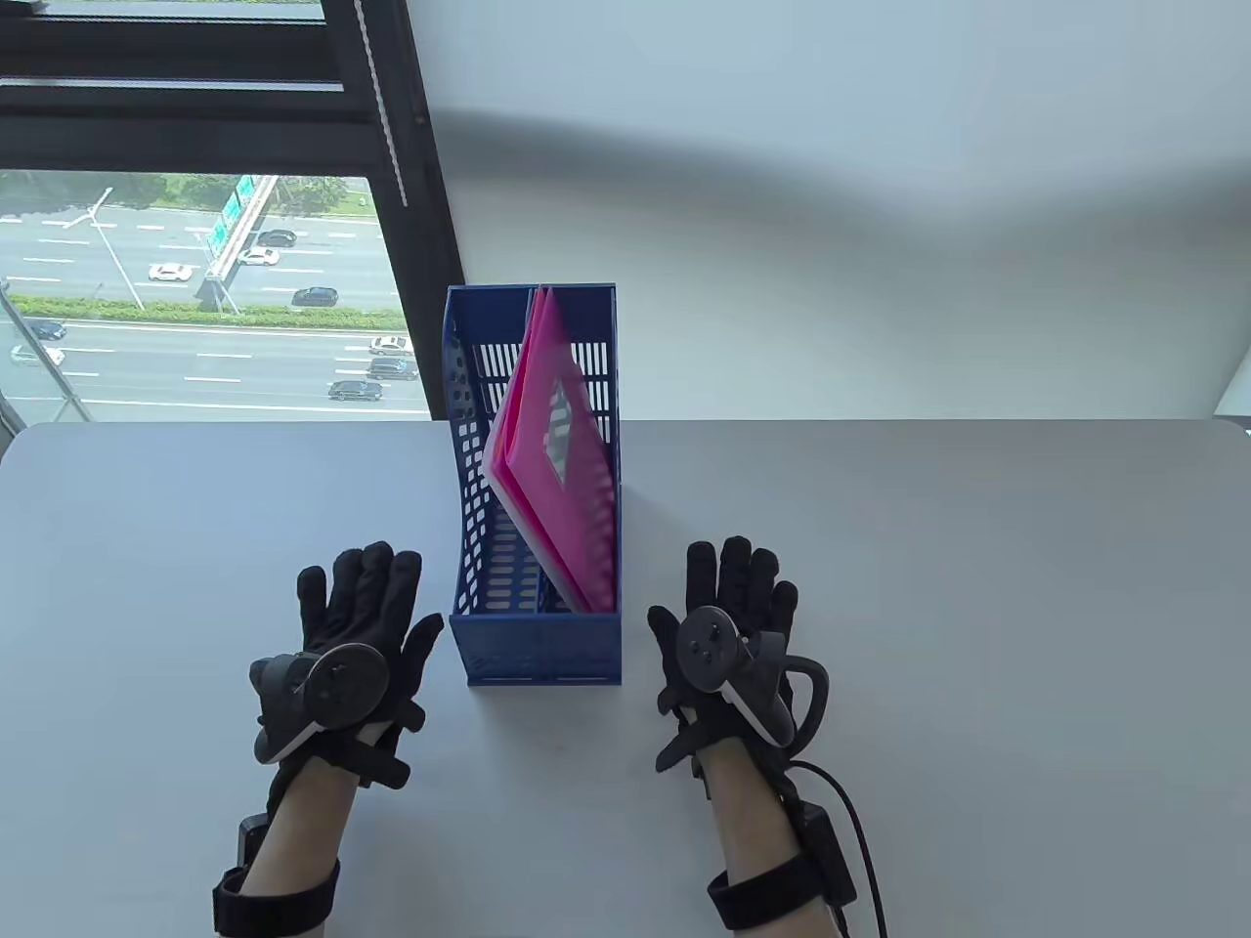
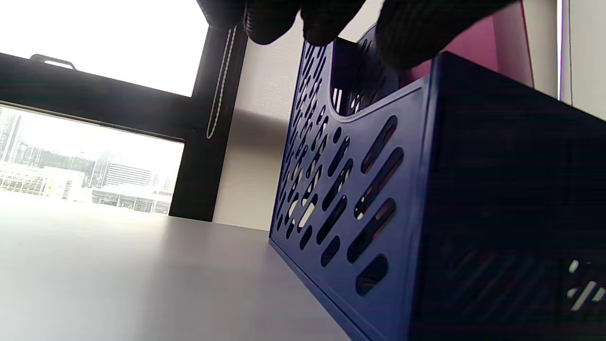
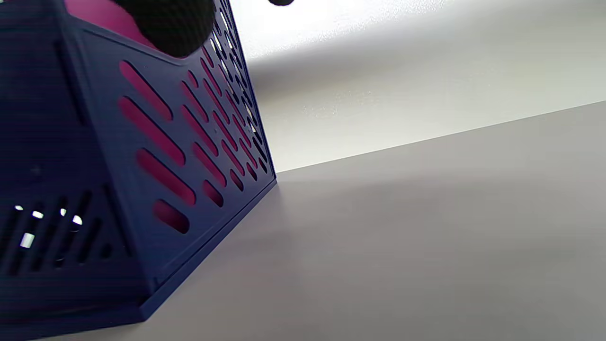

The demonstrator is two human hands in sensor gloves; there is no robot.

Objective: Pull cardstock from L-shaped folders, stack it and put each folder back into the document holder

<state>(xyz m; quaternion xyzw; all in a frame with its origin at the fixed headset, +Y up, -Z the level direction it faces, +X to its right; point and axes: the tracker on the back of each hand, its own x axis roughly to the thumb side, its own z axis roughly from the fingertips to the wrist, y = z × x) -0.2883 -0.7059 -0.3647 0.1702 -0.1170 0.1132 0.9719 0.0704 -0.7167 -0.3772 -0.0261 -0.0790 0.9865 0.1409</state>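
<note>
A blue slotted document holder (image 1: 469, 547) stands upright at the table's middle. Pink L-shaped folders (image 1: 552, 459) lean inside it against its right wall. My left hand (image 1: 364, 606) lies flat on the table just left of the holder, fingers straight, holding nothing. My right hand (image 1: 735, 596) lies flat just right of the holder, fingers straight, holding nothing. In the left wrist view the holder's slotted side (image 2: 350, 189) fills the right half under my fingertips (image 2: 274, 23). In the right wrist view pink shows through the holder's slots (image 3: 156, 170).
The grey table (image 1: 977, 586) stretches wide on both sides of the holder. A white wall stands behind it, and a dark-framed window (image 1: 195, 293) at the back left looks onto a road.
</note>
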